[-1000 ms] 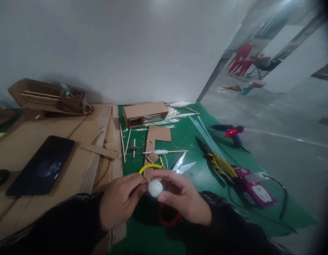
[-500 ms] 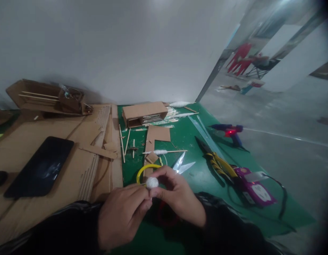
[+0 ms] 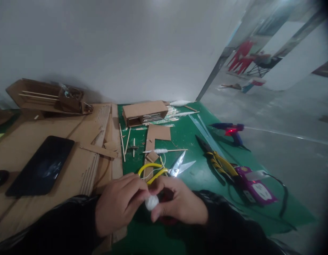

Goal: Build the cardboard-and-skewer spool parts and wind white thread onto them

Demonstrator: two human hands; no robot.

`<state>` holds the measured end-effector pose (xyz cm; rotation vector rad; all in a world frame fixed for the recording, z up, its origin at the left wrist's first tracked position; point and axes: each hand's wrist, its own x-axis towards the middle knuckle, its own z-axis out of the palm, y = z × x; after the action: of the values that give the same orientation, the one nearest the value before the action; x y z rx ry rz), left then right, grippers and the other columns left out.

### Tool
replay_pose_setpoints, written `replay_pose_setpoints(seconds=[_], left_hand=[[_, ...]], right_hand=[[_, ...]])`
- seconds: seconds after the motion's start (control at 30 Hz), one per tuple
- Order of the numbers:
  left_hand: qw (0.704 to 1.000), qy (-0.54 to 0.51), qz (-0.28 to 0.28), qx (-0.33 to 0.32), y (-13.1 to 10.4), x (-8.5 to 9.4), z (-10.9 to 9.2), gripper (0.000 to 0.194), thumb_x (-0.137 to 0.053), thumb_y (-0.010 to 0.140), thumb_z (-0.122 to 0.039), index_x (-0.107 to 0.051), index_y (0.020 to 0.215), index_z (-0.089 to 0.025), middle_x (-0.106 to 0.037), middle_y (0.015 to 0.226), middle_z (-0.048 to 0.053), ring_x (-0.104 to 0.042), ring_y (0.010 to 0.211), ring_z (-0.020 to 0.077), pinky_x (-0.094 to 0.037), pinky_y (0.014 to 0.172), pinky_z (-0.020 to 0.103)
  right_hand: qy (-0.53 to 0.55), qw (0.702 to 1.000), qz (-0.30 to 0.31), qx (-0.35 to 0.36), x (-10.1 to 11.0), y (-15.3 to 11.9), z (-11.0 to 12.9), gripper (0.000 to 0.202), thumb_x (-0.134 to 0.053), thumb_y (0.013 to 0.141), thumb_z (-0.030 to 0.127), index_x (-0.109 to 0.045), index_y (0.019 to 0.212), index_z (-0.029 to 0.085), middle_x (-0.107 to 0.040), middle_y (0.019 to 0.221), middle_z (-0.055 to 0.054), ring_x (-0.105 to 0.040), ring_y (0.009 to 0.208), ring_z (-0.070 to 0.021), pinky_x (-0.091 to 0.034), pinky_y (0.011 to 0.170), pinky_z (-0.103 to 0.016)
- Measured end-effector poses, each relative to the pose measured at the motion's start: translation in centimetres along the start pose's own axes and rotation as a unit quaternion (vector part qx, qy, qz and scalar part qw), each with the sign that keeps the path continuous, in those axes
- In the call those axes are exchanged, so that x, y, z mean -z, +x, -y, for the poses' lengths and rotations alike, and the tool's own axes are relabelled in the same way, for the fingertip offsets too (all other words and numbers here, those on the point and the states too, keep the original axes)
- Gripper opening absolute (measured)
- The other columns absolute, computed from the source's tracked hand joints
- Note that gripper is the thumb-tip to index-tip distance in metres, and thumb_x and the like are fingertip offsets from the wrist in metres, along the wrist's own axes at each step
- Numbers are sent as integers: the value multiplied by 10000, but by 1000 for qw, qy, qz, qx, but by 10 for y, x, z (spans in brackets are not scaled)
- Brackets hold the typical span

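Note:
A small ball of white thread (image 3: pixel 152 203) is between my hands, low in the middle of the head view. My right hand (image 3: pixel 181 202) grips it between thumb and fingers. My left hand (image 3: pixel 121 203) is pinched closed at the ball's left edge. White thread (image 3: pixel 164 160) curves across the scissors towards the left hand, where its end is hidden. Just beyond my fingers lie yellow-handled scissors (image 3: pixel 177 168) with parted blades. Behind them a thin stick wound with white thread (image 3: pixel 160 151) rests across cardboard pieces (image 3: pixel 160 132).
Pliers (image 3: pixel 219 163), a purple box (image 3: pixel 256 187) and a glue gun (image 3: pixel 230 131) with a red light lie right on the green table (image 3: pixel 190 184). A cardboard box (image 3: pixel 145 109) and sticks stand behind. Left are a dark tablet (image 3: pixel 41 166) and a cardboard construction (image 3: pixel 46 97).
Both hands and the ball have come slightly nearer to me. The ball sits lower between the fingers, and more of the scissors' yellow handles shows.

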<state>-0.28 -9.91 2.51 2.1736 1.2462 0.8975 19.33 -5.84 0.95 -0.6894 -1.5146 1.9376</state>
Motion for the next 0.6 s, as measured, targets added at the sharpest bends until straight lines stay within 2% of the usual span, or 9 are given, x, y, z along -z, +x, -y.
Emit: replay_pose_setpoints(seconds=[0.17,0.3,0.43,0.6], left_hand=[[994,-46,18,98,2,-1,1,190,-471,953,-286,-558,807,-202,-579,740,-22,-553,702,134,-366,639,249],[984,-102,37,140,4,-7,2,206,-456,961,-326,-557,823,-211,-600,757,-26,-566,714,140,-380,640,243],[984,-101,44,137,3,-12,4,212,-469,956,-328,-554,808,-204,-605,755,-19,-569,721,150,-377,642,249],[993,-69,36,88,0,-16,-1,262,-413,973,-359,-571,844,-196,-611,799,16,-567,752,177,-382,659,274]], right_hand=[[51,999,13,-4,-5,-5,3,413,-884,563,141,-592,850,193,-646,719,41,-562,617,-88,-449,565,-191],[38,999,7,28,-4,-4,9,525,-875,589,114,-652,1053,218,-679,795,35,-604,655,-89,-483,630,-200],[-74,993,-19,89,1,-1,14,383,-874,600,148,-751,956,215,-723,847,-1,-646,742,-130,-497,721,-231],[-154,970,-104,155,3,3,10,361,-865,638,238,-733,975,237,-703,868,-11,-641,792,-156,-496,752,-262]])
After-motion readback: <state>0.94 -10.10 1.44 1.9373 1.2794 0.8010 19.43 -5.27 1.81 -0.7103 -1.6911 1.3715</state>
